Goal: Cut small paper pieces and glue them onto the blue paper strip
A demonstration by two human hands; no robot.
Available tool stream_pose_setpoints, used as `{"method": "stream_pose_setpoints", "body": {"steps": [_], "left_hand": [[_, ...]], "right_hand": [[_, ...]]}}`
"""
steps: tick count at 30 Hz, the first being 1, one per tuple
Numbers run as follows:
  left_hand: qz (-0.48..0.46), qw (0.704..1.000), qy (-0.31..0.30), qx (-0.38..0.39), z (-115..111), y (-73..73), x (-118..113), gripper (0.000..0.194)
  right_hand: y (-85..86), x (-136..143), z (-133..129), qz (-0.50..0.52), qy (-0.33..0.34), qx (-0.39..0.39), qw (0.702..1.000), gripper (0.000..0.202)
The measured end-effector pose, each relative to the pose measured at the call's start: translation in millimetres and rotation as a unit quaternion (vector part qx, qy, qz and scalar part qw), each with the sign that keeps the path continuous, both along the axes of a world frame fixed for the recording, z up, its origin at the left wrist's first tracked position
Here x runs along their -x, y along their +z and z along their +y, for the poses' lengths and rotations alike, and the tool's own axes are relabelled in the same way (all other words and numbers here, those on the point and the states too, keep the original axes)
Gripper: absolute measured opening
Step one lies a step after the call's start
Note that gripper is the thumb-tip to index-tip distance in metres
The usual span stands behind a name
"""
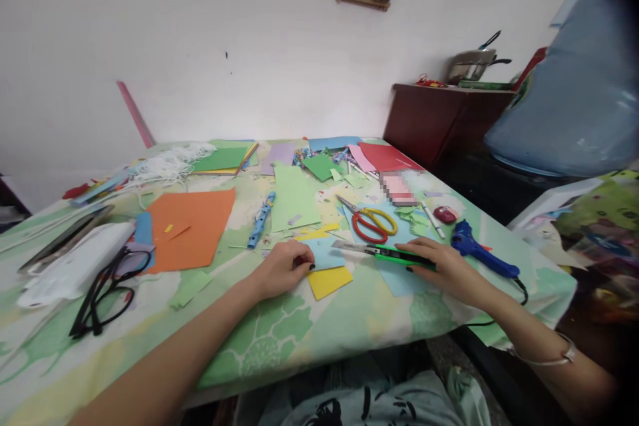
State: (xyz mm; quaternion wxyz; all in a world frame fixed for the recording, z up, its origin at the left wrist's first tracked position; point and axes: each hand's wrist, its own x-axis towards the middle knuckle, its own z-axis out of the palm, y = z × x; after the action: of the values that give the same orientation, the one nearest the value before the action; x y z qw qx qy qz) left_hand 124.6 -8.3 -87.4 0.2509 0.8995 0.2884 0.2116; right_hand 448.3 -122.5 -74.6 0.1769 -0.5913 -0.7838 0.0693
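My left hand is closed at the left edge of a small light-blue piece of paper, thumb and fingers pinched together there. Under that paper pokes out a yellow piece of paper. My right hand grips a green utility knife, its blade extended and pointing left, the tip close to the blue paper's right side. Just beyond the knife, scissors with one red and one yellow handle lie partly opened on a larger blue sheet.
A blue hot glue gun with its cord lies right of my right hand. Around the table are orange paper, light-green paper, a patterned blue stick-like thing, black glasses, white string and many paper scraps.
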Motion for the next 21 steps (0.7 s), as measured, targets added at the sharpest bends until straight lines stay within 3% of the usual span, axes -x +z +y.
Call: {"method": "stream_pose_setpoints", "body": {"steps": [8,13,21], "left_hand": [[0.0,1.0,-0.007,0.005,-1,-3.4,-2,0.017],[0.067,0.992,-0.073,-0.081,1,-1.7,0,0.046],[0.154,0.97,-0.125,-0.139,11,-4.0,-5,0.045]], "right_hand": [[-3.0,-9,6,-0.005,0.038,-0.001,0.999,0.04],[-2.6,-16,7,-0.002,0.046,0.012,0.999,0.042],[-2.7,-19,8,0.008,0.058,0.0,0.998,0.044]]}}
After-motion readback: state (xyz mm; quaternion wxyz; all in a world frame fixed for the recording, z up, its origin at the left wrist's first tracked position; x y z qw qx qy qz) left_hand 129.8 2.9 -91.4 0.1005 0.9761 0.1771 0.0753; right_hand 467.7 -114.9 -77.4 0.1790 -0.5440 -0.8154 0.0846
